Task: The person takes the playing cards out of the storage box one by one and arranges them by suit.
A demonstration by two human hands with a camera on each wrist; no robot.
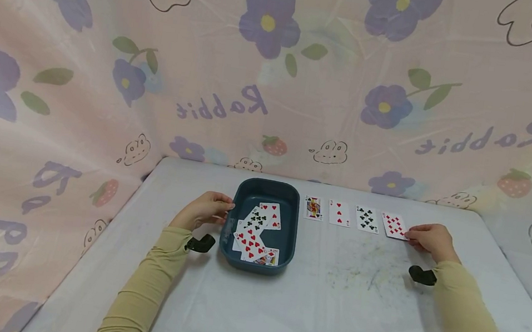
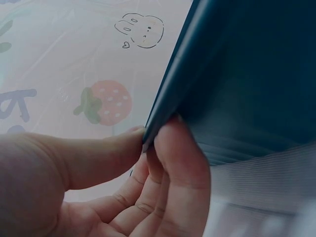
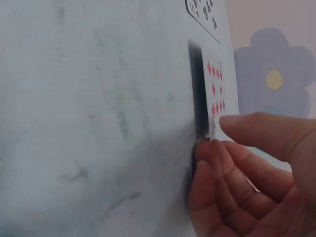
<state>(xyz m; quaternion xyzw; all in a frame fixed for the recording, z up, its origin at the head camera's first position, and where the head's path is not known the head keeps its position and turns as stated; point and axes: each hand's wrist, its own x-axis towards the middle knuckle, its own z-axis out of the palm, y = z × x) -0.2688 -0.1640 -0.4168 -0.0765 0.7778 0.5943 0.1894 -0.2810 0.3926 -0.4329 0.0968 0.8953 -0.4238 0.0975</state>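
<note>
Pinched, both sides: L hand has thumb & forefinger clamped on the tray's L rim; R hand nips the diamonds card at its near R corner, thumb on top, fingers under. Tray = landmark: dark blue, long axis running near-to-far from the person. Diamonds card is well R of tray, at the outer end of a row going out from tray's R side: face card just beside tray, then hearts card, clubs card, diamonds card last, approx. level w/ tray's middle. Its exact rank = can't tell. Key relation, I'd say: card lies L of the R fingertips, i.e. on the tray side of them; its long axis runs near-to-far too, roughly parallel to tray's, slightly askew. R hand is the nearer one by far; L hand is across on tray's other side. R wrist view has a dark shadow along the card's near side, so that edge is prob. raised off the white cloth. Inside tray: loose cards, overlapping, faces up, mostly toward tray's near end; hearts, clubs & a face card visible.
</note>
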